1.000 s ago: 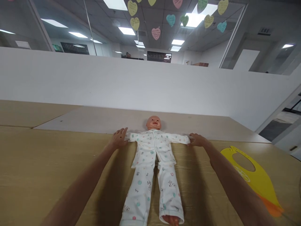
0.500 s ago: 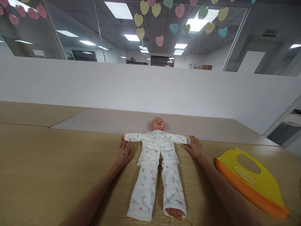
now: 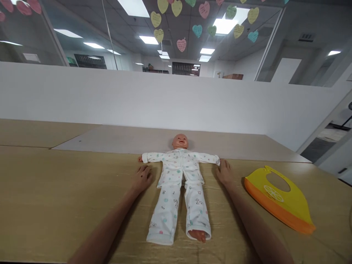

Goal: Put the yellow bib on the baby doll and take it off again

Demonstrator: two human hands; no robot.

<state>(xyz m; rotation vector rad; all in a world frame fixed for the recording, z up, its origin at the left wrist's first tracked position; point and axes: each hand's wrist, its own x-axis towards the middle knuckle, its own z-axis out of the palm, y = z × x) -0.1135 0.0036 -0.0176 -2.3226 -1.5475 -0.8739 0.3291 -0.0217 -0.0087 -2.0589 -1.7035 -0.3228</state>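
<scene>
A baby doll [image 3: 180, 141] lies on its back on the table, arms spread wide. It wears a white patterned pajama top [image 3: 172, 167] and matching pajama pants [image 3: 165, 214]. One foot [image 3: 198, 235] shows at the cuff on the right; the other pant leg hides its foot. My left hand [image 3: 143, 178] rests on the table just below the doll's sleeve end on the left, fingers loosely extended and holding nothing. Beside the sleeve cuff on the right, my right hand [image 3: 225, 173] lies with its fingers stretched out, at or against the cuff, gripping nothing.
A yellow bib [image 3: 295, 200] with an orange pocket lies on the brown table [image 3: 68, 194], right of my right forearm. A pale panel [image 3: 123, 139] runs behind the doll, up to a white wall [image 3: 154, 99]. Heart-shaped notes [image 3: 181, 44] hang on the glass above.
My right hand has drawn slightly down from the sleeve cuff, and its thumb has come in closer. My left hand sits a little lower from the other sleeve. The view has shifted slightly.
</scene>
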